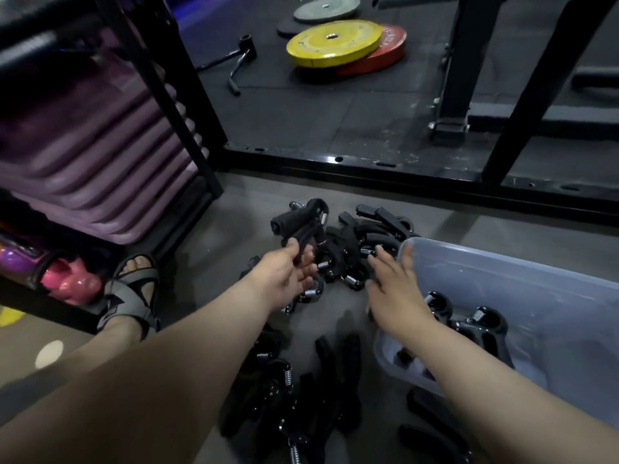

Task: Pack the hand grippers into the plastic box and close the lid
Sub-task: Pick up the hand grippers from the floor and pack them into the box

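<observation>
While the left hand (288, 274) curls its thumb and fingers round the lower handle of a black hand gripper (299, 221), that gripper stands up beyond the knuckles. Its padded handle and spring end point away from the person, above the near-left edge of the floor pile (351, 242). This pile, a tangle of black handles and bright coil springs, lies on the grey floor just ahead of both hands.

The right hand (392, 286) is released, fingers straight and slightly spread, palm down over the pile's right side. Its fingertips reach a spring there, though blur leaves it unclear whether they actually touch.

Just beside that hand, on its right, sits the plastic box (522, 272) (translucent, bluish-grey, lying open to the camera), its rounded corner close to the hand's outer edge. Inside it a few packed grippers (469, 321) rest on the bottom, just right of the right wrist. A second scatter of grippers (301, 396) lies on the floor between the two forearms, nearer the person.

Left of the left arm is a foot in a grey sandal (132, 293), next to a black rack holding stacked purple mats (100, 145) and a pink kettlebell (72, 283). Farther off, a yellow weight plate (335, 41) lies partly over a red plate (392, 48).
</observation>
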